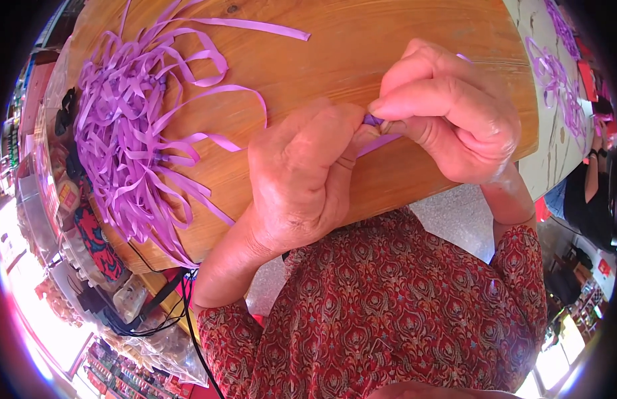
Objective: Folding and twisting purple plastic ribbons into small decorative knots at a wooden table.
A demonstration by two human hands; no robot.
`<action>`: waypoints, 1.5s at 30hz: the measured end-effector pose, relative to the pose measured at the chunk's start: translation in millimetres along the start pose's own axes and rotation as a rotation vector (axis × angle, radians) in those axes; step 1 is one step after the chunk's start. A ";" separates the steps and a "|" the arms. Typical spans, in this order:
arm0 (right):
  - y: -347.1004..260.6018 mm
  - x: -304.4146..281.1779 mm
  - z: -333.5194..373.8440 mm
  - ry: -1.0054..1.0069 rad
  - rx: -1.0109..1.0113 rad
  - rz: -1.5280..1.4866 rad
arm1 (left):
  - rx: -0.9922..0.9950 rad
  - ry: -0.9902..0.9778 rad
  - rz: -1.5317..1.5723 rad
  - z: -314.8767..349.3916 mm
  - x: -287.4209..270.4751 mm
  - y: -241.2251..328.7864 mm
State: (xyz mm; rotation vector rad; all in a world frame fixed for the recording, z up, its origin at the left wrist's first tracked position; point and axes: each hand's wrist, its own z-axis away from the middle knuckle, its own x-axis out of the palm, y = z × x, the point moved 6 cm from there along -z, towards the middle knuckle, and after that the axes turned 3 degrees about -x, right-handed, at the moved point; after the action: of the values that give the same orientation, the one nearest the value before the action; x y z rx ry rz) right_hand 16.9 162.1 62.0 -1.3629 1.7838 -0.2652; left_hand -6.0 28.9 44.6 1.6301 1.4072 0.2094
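Both hands meet above the wooden table's front part, fingertips nearly touching. My left hand (305,169) pinches a purple ribbon (378,143) between thumb and forefinger. From the other side my right hand (455,110) grips the same ribbon, its thumb and forefinger closed at a small darker purple bit (372,120) between the hands. A strip of the ribbon shows below the fingertips; the rest is hidden by the hands. To the left lies a big tangled heap of purple ribbons (125,133), with several loose ends spread over the wood.
The wooden table (335,66) has a rounded right end. Beyond it stands a pale table (521,26) with more purple ribbons (554,86). Black cables (186,299) hang at the table's left front corner, beside plastic bags (132,299). Another person's arm (593,173) shows at far right.
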 end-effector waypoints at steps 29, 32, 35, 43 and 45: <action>37.4 -149.5 65.3 0.424 0.516 0.123 | -0.459 0.146 0.163 2.2 -10.3 -53.4; 37.1 -246.2 112.3 0.645 0.724 0.390 | -0.416 0.068 0.121 -0.1 -7.1 -46.7; 22.4 -347.4 173.1 0.809 0.472 0.909 | -0.347 0.031 0.050 -6.7 1.6 -40.4; 22.5 -343.0 181.2 0.455 0.340 1.492 | -0.071 -0.063 -0.263 -17.3 9.6 -11.1; 37.2 -289.3 147.0 0.513 0.514 1.104 | 0.119 -0.103 -0.258 -8.5 13.1 -10.5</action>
State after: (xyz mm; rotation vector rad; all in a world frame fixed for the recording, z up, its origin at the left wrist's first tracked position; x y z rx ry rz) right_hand 109.8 473.9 91.4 0.1614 2.3806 -0.4285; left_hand -14.4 43.4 36.1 1.5127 1.5569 -0.1087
